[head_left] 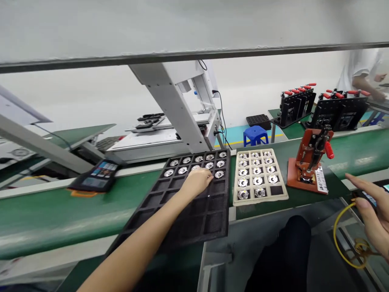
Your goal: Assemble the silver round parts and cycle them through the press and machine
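My left hand (199,180) is over the black tray (217,225), its fingers curled together low above the compartments; whatever is between the fingertips is hidden. Round silver metal-looking parts (219,174) sit in the far rows of that tray, while the nearer compartments hold none. To its right lies a cream tray (261,201) with similar round parts (243,182) and one bare compartment at the near right corner. At the right edge, my right hand (375,215) has thumb and forefinger spread apart, beside a dark device (369,198) that is partly hidden and a yellow cable (336,227).
A red-brown clamp fixture (310,162) with a red handle stands right of the cream tray. On the green conveyor (45,219) lies a dark handheld device (99,176). Black fixtures (340,109), a blue stool (255,134) and a person (361,73) are behind. A grey panel (182,28) hangs overhead.
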`<move>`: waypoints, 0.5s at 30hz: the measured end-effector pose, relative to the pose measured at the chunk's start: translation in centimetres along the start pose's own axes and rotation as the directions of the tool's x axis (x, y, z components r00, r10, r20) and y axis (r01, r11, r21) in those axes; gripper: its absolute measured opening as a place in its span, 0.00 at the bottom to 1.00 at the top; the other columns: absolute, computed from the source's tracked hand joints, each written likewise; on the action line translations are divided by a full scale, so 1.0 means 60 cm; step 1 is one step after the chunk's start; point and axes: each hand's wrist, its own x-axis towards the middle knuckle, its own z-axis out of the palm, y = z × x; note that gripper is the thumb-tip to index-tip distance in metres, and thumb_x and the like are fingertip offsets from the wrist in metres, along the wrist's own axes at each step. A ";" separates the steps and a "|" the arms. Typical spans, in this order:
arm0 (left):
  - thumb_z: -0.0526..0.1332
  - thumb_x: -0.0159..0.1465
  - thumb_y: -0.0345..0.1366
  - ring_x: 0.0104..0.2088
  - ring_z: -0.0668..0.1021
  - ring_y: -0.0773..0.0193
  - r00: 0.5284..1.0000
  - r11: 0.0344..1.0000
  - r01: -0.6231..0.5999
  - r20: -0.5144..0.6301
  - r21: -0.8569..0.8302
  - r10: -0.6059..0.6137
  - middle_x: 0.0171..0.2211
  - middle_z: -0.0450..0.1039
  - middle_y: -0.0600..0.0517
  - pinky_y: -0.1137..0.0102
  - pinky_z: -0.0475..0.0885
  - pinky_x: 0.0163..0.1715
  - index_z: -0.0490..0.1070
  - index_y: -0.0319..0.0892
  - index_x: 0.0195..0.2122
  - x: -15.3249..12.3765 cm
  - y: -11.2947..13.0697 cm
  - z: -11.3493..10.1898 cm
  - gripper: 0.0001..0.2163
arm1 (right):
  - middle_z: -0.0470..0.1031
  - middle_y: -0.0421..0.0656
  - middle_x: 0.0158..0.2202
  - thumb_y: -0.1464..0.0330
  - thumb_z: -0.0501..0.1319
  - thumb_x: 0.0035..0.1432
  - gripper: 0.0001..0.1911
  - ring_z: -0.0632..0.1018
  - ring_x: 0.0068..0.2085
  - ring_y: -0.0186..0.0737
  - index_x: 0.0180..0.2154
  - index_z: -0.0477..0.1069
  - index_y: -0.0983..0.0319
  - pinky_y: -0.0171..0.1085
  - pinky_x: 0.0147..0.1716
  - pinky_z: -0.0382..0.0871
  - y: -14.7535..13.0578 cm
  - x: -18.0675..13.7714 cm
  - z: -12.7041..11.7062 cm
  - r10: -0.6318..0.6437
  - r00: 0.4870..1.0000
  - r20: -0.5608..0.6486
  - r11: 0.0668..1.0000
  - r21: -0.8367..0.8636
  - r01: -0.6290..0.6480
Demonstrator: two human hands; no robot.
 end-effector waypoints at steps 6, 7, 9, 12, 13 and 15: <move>0.63 0.72 0.37 0.53 0.79 0.52 0.897 0.912 -0.357 0.197 -0.203 0.395 0.49 0.80 0.46 0.63 0.72 0.55 0.83 0.48 0.50 0.035 0.199 0.065 0.10 | 0.85 0.43 0.53 0.54 0.61 0.73 0.19 0.86 0.52 0.50 0.58 0.77 0.52 0.43 0.54 0.80 -0.002 -0.053 -0.004 0.210 0.970 0.125 0.978 -0.036 -0.207; 0.67 0.69 0.37 0.51 0.80 0.53 0.867 0.893 -0.387 0.239 -0.229 0.437 0.47 0.79 0.47 0.64 0.74 0.52 0.83 0.48 0.49 0.042 0.220 0.073 0.10 | 0.86 0.43 0.53 0.54 0.61 0.72 0.19 0.86 0.53 0.49 0.58 0.77 0.52 0.41 0.52 0.82 -0.003 -0.061 -0.008 0.207 0.966 0.152 0.978 -0.030 -0.205; 0.72 0.63 0.36 0.47 0.80 0.52 0.825 0.875 -0.410 0.304 -0.257 0.476 0.44 0.77 0.48 0.65 0.74 0.46 0.83 0.47 0.47 0.054 0.244 0.079 0.11 | 0.86 0.43 0.52 0.54 0.62 0.72 0.19 0.87 0.52 0.49 0.58 0.78 0.52 0.38 0.49 0.84 -0.005 -0.081 -0.023 0.222 0.958 0.182 0.975 -0.027 -0.221; 0.71 0.60 0.33 0.44 0.79 0.51 0.808 0.874 -0.407 0.340 -0.267 0.480 0.42 0.75 0.48 0.64 0.74 0.44 0.79 0.43 0.39 0.064 0.256 0.062 0.07 | 0.87 0.44 0.51 0.52 0.64 0.70 0.19 0.88 0.49 0.50 0.55 0.81 0.53 0.37 0.45 0.86 -0.003 -0.123 -0.056 0.300 0.936 0.187 0.954 -0.043 -0.297; 0.69 0.61 0.33 0.44 0.79 0.51 0.804 0.870 -0.414 0.339 -0.269 0.488 0.42 0.75 0.48 0.64 0.74 0.45 0.77 0.42 0.38 0.064 0.263 0.052 0.05 | 0.87 0.44 0.50 0.51 0.64 0.70 0.19 0.89 0.47 0.51 0.53 0.82 0.54 0.37 0.44 0.86 -0.002 -0.137 -0.065 0.334 0.924 0.185 0.942 -0.042 -0.332; 0.63 0.64 0.30 0.45 0.79 0.53 0.794 0.846 -0.438 0.309 -0.304 0.523 0.43 0.76 0.48 0.63 0.74 0.46 0.73 0.44 0.39 0.057 0.293 0.033 0.03 | 0.88 0.46 0.46 0.50 0.65 0.69 0.19 0.89 0.45 0.52 0.50 0.84 0.55 0.38 0.43 0.87 -0.004 -0.159 -0.076 0.388 0.904 0.179 0.920 -0.013 -0.392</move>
